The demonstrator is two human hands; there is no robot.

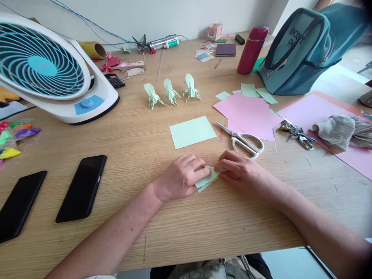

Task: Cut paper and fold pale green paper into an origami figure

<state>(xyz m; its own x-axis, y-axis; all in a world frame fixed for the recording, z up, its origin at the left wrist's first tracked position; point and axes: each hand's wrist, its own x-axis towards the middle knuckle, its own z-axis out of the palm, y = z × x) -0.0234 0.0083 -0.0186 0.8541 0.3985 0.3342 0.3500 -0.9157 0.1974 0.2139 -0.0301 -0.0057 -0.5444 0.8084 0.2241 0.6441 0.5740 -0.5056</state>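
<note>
Between my two hands is a small piece of pale green paper (207, 179), folded into layers. My left hand (181, 176) grips its left side with bent fingers. At its right end, my right hand (242, 170) pinches the paper; the fingertips partly cover it. Just beyond lies a flat pale green sheet (193, 132). White-handled scissors (247, 143) rest near my right hand, blades pointing up and left. Farther back stand three folded paper figures with thin legs, a left one (151, 95), a middle one (170, 92) and a right one (190, 87).
Two black phones, one (81, 188) nearer, lie left. A fan (87, 102) stands back left. Pink paper (247, 112), keys (298, 133) and a grey cloth (337, 131) are on the right. A red bottle (252, 50) and blue backpack (299, 54) stand behind.
</note>
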